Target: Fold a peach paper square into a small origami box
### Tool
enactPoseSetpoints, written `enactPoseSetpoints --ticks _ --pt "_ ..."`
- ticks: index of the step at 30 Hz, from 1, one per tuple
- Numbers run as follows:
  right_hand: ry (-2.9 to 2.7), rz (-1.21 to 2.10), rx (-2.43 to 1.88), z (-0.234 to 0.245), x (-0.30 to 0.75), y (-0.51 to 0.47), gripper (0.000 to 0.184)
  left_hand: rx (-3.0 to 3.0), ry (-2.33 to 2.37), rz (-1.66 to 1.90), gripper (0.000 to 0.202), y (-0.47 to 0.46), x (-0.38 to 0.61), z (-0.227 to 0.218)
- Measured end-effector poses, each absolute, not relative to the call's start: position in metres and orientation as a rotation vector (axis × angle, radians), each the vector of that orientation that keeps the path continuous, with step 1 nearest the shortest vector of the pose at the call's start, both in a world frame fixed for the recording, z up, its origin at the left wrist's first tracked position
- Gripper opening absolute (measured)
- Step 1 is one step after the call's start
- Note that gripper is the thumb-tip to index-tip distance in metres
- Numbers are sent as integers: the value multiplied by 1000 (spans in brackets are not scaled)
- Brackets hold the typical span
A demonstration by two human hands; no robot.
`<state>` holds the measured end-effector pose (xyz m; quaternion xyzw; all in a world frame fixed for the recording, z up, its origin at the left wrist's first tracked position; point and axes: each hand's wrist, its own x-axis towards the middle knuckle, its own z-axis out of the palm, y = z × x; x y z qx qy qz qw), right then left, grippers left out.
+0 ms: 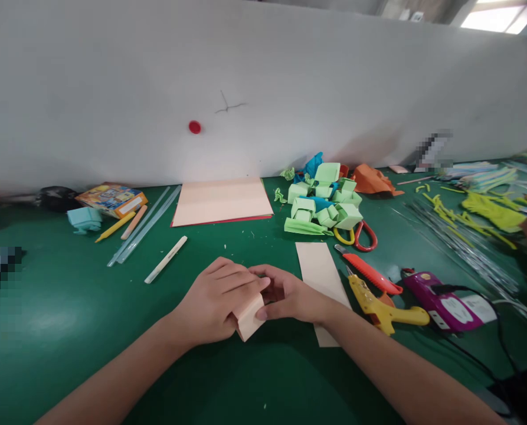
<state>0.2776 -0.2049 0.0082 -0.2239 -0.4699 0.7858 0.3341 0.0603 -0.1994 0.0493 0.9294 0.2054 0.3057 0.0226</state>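
Both hands hold a small folded piece of peach paper (251, 319) just above the green tabletop. My left hand (221, 298) curls over its left and upper side, the fingers lying across it. With thumb and fingertips, my right hand (285, 295) grips its right edge. The paper's far side is hidden behind my fingers. Partly beneath my right forearm lies a flat peach paper strip (320, 265). Beyond my hands is a stack of peach sheets (223, 200) with a red edge under it.
Right of my hands are a red utility knife (372, 273), a yellow glue gun (373, 301), a purple power strip (440, 301) with cables, and scissors (366, 236). Folded green paper pieces (327, 200) lie behind them. On the left are a pale stick (166, 260), glue sticks (146, 227) and a box (111, 199).
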Motion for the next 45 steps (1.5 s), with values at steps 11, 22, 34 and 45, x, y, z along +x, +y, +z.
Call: enactPoseSetpoints --ticks 11,22,34,45 --pt "-1238 2014 -507 3 276 -201 65 2966 675 999 42 -196 61 46" --pt "-1230 2024 -563 6 278 -202 66 2853 707 1165 22 -198 61 41" --pt "-1013 2078 -639 11 281 -201 52 2494 976 1058 55 -200 62 45" --pt "-720 2132 -640 10 281 -193 37 2189 818 948 55 -191 53 44"
